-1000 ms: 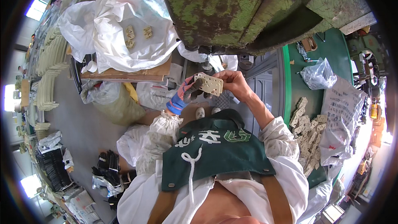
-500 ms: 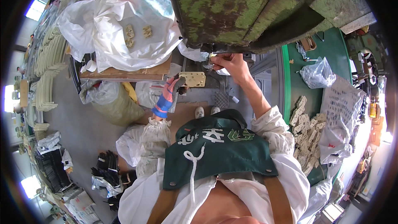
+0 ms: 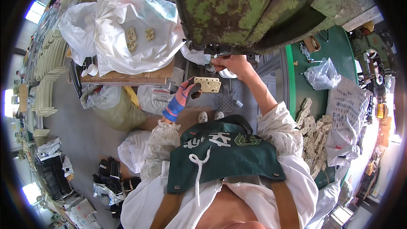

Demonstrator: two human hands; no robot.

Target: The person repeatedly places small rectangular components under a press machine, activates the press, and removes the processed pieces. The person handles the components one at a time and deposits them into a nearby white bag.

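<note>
A gloved left hand pinches a pale perforated plate by its near-left edge — stiff, light, likely sharp-edged — while the bare right hand, fingers closed, reaches under the green press just beyond.

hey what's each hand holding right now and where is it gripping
The gloved left hand holds a pale perforated plate by its left end. The bare right hand reaches under the green press; any held piece is hidden.

Beige rectangular plate with punched holes, held level, below green press
</note>
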